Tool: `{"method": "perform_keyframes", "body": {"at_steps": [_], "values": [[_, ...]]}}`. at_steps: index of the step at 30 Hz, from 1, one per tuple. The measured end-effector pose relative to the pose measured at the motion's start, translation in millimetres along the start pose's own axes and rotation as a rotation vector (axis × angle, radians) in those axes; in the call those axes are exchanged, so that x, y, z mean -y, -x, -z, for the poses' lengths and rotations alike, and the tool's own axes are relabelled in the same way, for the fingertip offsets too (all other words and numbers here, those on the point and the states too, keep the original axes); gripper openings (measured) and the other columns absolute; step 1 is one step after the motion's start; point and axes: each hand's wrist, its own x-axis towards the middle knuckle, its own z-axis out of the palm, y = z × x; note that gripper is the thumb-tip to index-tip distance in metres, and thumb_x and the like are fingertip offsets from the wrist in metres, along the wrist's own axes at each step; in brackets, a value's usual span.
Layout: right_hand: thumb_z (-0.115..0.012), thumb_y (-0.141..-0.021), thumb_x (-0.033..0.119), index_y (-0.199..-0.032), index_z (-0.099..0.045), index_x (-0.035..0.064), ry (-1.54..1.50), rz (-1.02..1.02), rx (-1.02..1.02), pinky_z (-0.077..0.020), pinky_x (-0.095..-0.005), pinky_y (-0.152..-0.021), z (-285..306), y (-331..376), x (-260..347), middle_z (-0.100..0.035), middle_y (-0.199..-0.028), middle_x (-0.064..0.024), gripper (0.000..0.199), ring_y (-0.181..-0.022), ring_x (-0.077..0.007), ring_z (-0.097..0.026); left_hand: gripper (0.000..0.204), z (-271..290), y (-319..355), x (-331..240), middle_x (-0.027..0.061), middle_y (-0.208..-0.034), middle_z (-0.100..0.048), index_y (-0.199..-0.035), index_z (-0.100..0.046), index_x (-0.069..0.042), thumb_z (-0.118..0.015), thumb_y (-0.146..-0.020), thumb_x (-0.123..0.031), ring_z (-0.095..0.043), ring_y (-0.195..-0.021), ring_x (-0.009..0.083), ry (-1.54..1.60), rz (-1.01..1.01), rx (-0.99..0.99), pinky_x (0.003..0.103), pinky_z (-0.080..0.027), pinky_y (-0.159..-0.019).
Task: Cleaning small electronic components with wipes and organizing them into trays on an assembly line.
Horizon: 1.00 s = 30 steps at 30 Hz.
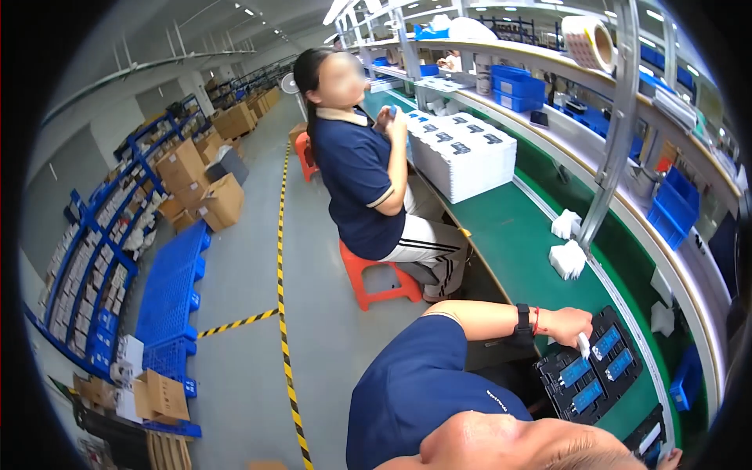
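While the left hand pinches a small white piece, the black tray lies just below it. Blue parts sit in that tray on the green table. Right hand is out of view.

The matt black plastic tray holds glossy blue parts, the counter has a smooth green matt surface, and the white wipe looks like soft cloth.

A long factory hall with a work line on the right

The grey floor has a yellow-black striped line. Blue racks with cardboard boxes stand at the left wall, blue pallets beside them. A green bench runs under shelves with blue bins. Ceiling strip lights are on.
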Motion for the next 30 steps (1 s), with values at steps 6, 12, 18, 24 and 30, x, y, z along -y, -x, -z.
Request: {"method": "perform_keyframes", "body": {"at_steps": [6, 12, 18, 24, 30], "values": [[-0.065, -0.081, 0.022, -0.078, -0.064, -0.0066, 0.005, 0.01, -0.056, -0.048, -0.0367, -0.071, 17, 5, -5, -0.065, -0.079, -0.0221, 0.028, -0.072, -0.0284, -0.061, 0.018, -9, 25, -3, 0.01, -0.088, -0.057, -0.078, -0.065, -0.01, -0.071, -0.064, -0.018, -0.054, -0.091, 0.0274, 0.054, 0.036, 0.095, 0.038, -0.045, -0.072], [-0.063, -0.08, 0.036, -0.066, -0.063, -0.0067, 0.056, -0.034, -0.065, -0.0467, -0.0374, -0.064, 27, 25, 22, -0.064, -0.069, -0.0213, 0.044, -0.064, -0.0287, -0.06, 0.02, -12, 35, -7, 0.0099, -0.09, -0.057, -0.081, -0.066, -0.01, -0.071, -0.062, -0.015, -0.053, -0.095, 0.0271, 0.059, -0.029, 0.044, 0.036, -0.044, -0.076], [-0.063, -0.08, 0.027, -0.07, -0.064, -0.0073, -0.003, -0.099, -0.063, -0.0467, -0.0359, -0.063, 6, 27, -26, -0.063, -0.068, -0.0206, 0.036, -0.062, -0.0252, -0.059, 0.015, -18, 30, 0, 0.0101, -0.076, -0.061, -0.071, -0.067, -0.01, -0.071, -0.06, -0.02, -0.056, -0.082, 0.0277, 0.156, -0.113, -0.105, 0.039, -0.045, -0.066], [-0.053, -0.083, 0.005, -0.075, -0.05, 0.0, -0.126, -0.064, 0.164, -0.0387, -0.0272, -0.059, -39, -3, -103, -0.049, -0.068, -0.003, 0.01, -0.064, -0.0107, -0.043, 0.019, -1, 16, 8, 0.0079, -0.079, -0.061, -0.081, -0.066, -0.008, -0.069, -0.062, -0.01, -0.056, -0.088, 0.027, 0.166, -0.08, 0.102, 0.038, -0.046, -0.074], [-0.053, -0.085, 0.007, -0.077, -0.051, -0.0002, -0.227, -0.1, -0.008, -0.039, -0.0272, -0.06, -48, 26, -189, -0.049, -0.069, -0.0015, 0.011, -0.064, -0.0097, -0.043, 0.026, 4, -22, 14, 0.0082, -0.097, -0.057, -0.091, -0.064, -0.007, -0.07, -0.066, -0.01, -0.057, -0.092, 0.0267, 0.228, 0.005, -0.013, 0.036, -0.047, -0.076]]}}
